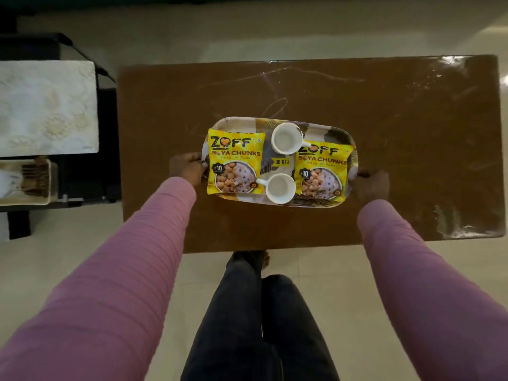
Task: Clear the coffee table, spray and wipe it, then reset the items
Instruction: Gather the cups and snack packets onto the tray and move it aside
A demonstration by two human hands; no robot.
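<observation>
Oval patterned tray (236, 121) mid-frame, over glossy brown rect. table (384, 119). L hand (187, 169) & R hand (371, 182) grip its short ends, fingers curled round the rim. On it: 2 shiny yellow packets (236, 160) (323, 171), 2 round white cups (286, 138) (280, 188) btwn them.

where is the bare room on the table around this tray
Widest bare patch: coffee table right of the tray, to its right edge. A broad strip runs between tray and far edge; narrower ones at left and near edges. The tray is crowded: two packets, two cups, left hand and right hand gripping its ends.
</observation>
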